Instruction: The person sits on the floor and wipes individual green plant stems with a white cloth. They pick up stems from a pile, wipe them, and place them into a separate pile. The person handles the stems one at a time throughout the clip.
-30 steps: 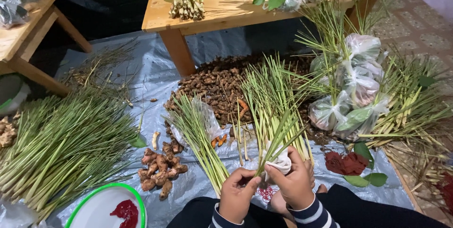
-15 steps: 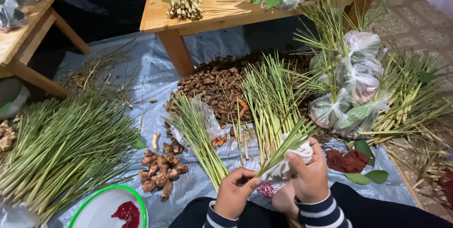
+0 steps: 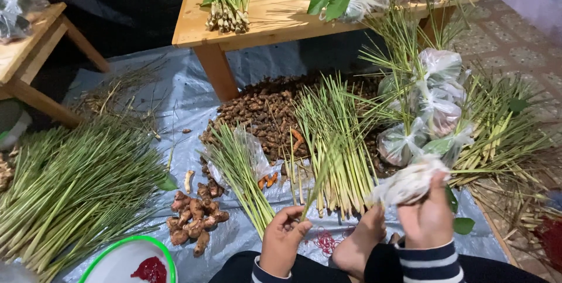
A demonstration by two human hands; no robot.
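Observation:
My right hand [image 3: 429, 215] grips a small clear plastic bag [image 3: 408, 182] stuffed with pale roots, lifted toward the right. My left hand [image 3: 282, 238] pinches the lower end of a thin lemongrass stalk [image 3: 318, 174] that rises up to the right. Between them a bare foot [image 3: 360, 244] rests on the grey tarp [image 3: 193, 98]. Just beyond my hands lies a bundle of lemongrass stalks [image 3: 336, 139], with a second, smaller bundle [image 3: 240, 169] to its left.
A large heap of lemongrass [image 3: 70, 183] fills the left. A brown root pile [image 3: 263, 113], ginger-like pieces [image 3: 193, 218], tied filled bags [image 3: 430, 101], red rubber bands [image 3: 325, 241], a green-rimmed white bowl [image 3: 126, 259] and a wooden table [image 3: 275, 19] surround me.
My right hand has carried the filled bag from in front of me out to the right. My left hand has stayed low, now pinching a single stalk.

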